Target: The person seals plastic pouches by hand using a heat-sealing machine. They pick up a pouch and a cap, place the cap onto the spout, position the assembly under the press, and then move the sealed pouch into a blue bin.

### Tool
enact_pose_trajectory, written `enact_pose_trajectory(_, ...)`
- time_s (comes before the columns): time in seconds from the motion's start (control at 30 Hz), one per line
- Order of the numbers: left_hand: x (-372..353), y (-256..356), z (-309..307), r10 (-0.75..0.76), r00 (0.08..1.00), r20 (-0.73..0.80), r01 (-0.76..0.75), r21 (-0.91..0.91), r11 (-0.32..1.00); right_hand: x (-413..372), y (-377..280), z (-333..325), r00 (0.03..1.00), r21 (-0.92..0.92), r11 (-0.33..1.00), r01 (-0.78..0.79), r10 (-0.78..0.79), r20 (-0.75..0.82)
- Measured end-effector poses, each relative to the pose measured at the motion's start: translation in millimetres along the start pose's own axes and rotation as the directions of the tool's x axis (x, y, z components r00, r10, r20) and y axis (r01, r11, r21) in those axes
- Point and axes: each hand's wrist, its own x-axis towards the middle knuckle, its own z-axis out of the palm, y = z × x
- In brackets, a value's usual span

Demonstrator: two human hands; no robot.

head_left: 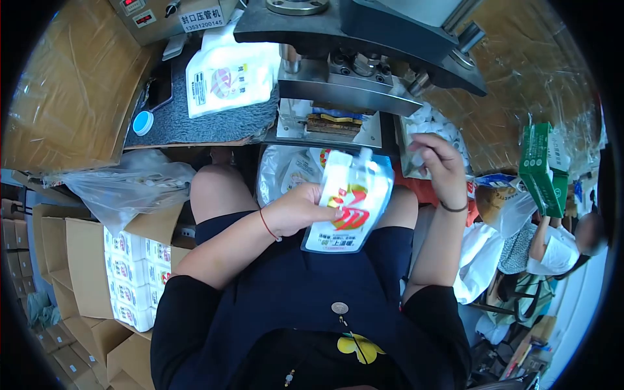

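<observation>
Our left hand (296, 211) grips the spout pouch (348, 205), which stands tall just right of it. Our right hand (442, 166) curls further right, by the white caps (437, 125); we cannot tell its hold.

The white plastic spout pouch (349, 207) is in the left hand (296, 211), before the grey metal press machine (364, 39). The right hand (440, 166) is right of it, at small white plastic caps (434, 123).
</observation>
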Motion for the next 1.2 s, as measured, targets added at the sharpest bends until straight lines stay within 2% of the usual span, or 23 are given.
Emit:
enact_pose_trajectory(0.03, 2.6, 6.4, -5.9, -0.020, 0.998, -0.067, 0.020, 0.009, 1.000, -1.1, 6.2, -5.0, 0.998, 0.022, 0.998, 0.053, -0.053, 0.028)
enact_pose_trajectory(0.1, 11.1, 19.1, -20.3, 0.051, 0.990, -0.134, -0.058, -0.047, 0.997, -3.0, 15.6, -7.0, 0.984, 0.075, 0.986, 0.152, -0.158, 0.083)
enact_pose_trajectory(0.23, 22.1, 47.9, -31.6, 0.066, 0.978, -0.198, -0.084, -0.087, 0.993, -10.4, 12.4, 24.2, 0.992, -0.023, 1.000, 0.016, -0.013, 0.128)
enact_pose_trajectory(0.3, 24.9, 48.5, -31.4, 0.071, 0.972, -0.225, -0.089, -0.069, 0.994, -13.3, 13.3, 32.9, 0.992, -0.076, 0.996, 0.037, -0.028, 0.126)
enact_pose_trajectory(0.37, 29.0, 48.0, -67.6, 0.436, 0.768, -0.468, -0.217, 0.450, 0.866, -17.3, 19.0, 36.3, 0.994, -0.100, 0.995, 0.015, -0.003, 0.113)
enact_pose_trajectory(0.4, 22.9, 63.8, -81.1, 0.673, 0.611, -0.417, -0.220, 0.727, 0.651, -18.6, 19.9, 36.6, 0.996, -0.099, 0.995, 0.011, -0.003, 0.087)
enact_pose_trajectory(0.43, 16.8, 79.6, -94.6, 0.853, 0.403, -0.331, -0.079, 0.916, 0.392, -21.7, 19.0, 37.2, 0.998, -0.096, 0.995, 0.002, 0.004, 0.062)
enact_pose_trajectory(0.47, 5.8, 105.0, -103.4, 0.974, 0.220, -0.062, 0.114, 0.993, 0.037, -23.7, 16.2, 38.1, 0.999, -0.095, 0.995, -0.008, 0.012, 0.038)
enact_pose_trajectory(0.5, 0.9, 108.0, -133.8, 0.934, 0.356, -0.006, 0.371, 0.919, -0.136, -21.5, 8.5, 37.8, 0.997, -0.200, 0.978, 0.058, -0.048, 0.058)
enact_pose_trajectory(0.53, -6.5, 113.0, -145.1, 0.871, 0.491, 0.007, 0.567, 0.757, -0.325, -21.3, 11.2, 37.0, 0.995, -0.193, 0.977, 0.091, -0.084, 0.045)
enact_pose_trajectory(0.6, -29.5, 99.7, -132.5, 0.771, 0.636, 0.035, 0.458, 0.786, -0.414, -21.5, 24.2, 29.0, 0.988, -0.186, 0.970, 0.157, -0.157, 0.015)
enact_pose_trajectory(0.63, -40.6, 91.3, -113.0, 0.723, 0.689, 0.052, 0.403, 0.801, -0.443, -23.6, 35.8, 27.2, 0.992, -0.037, 0.995, 0.091, -0.094, -0.088)
enact_pose_trajectory(0.67, -47.2, 83.0, -100.4, 0.669, 0.739, 0.073, 0.343, 0.814, -0.468, -24.2, 35.3, 26.4, 0.990, -0.013, 0.995, 0.096, -0.097, -0.105)
enact_pose_trajectory(0.73, -58.4, 68.1, -102.3, 0.741, 0.667, -0.072, 0.328, 0.922, -0.206, -21.4, 30.6, 27.7, 0.985, 0.035, 0.994, 0.105, -0.099, -0.139)
enact_pose_trajectory(0.77, -61.6, 62.0, -103.2, 0.756, 0.637, -0.152, 0.307, 0.949, -0.069, -18.0, 25.9, 33.1, 0.983, -0.025, 0.991, 0.130, -0.132, -0.127)
enact_pose_trajectory(0.8, -60.2, 58.8, -96.4, 0.747, 0.610, -0.265, 0.098, 0.960, 0.261, -13.7, 19.7, 41.1, 0.986, -0.092, 0.986, 0.140, -0.147, -0.078)
enact_pose_trajectory(0.83, -57.8, 57.1, -86.5, 0.698, 0.608, -0.379, -0.123, 0.823, 0.554, -8.9, 18.6, 48.8, 0.976, -0.165, 0.962, 0.216, -0.215, 0.020)
enact_pose_trajectory(0.87, -56.3, 54.6, -80.2, 0.614, 0.632, -0.473, -0.325, 0.558, 0.764, -4.7, 16.8, 56.6, 0.953, -0.229, 0.927, 0.297, -0.274, 0.126)
enact_pose_trajectory(0.9, -55.2, 48.2, -81.0, 0.692, 0.643, -0.328, -0.240, 0.772, 0.589, -2.3, 10.5, 66.5, 0.944, -0.211, 0.922, 0.324, -0.299, 0.142)
enact_pose_trajectory(0.93, -54.4, 48.4, -67.7, 0.624, 0.701, -0.344, -0.154, 0.783, 0.603, 0.2, 1.6, 75.7, 0.932, -0.193, 0.916, 0.352, -0.325, 0.158)
enact_pose_trajectory(1.07, -33.6, 33.3, -32.0, 0.496, 0.812, -0.309, -0.128, 0.734, 0.667, 16.9, -17.9, 102.3, 0.955, 0.107, 0.951, 0.290, -0.281, -0.092)
enact_pose_trajectory(1.1, -27.7, 29.2, -25.5, 0.458, 0.835, -0.307, -0.131, 0.697, 0.706, 16.6, -26.5, 104.3, 0.964, 0.039, 0.964, 0.265, -0.263, -0.032)
enact_pose_trajectory(1.2, -18.4, 24.9, -9.2, 0.321, 0.908, -0.270, -0.123, 0.559, 0.820, 19.2, -25.5, 96.3, 0.934, -0.144, 0.924, 0.354, -0.357, 0.006)
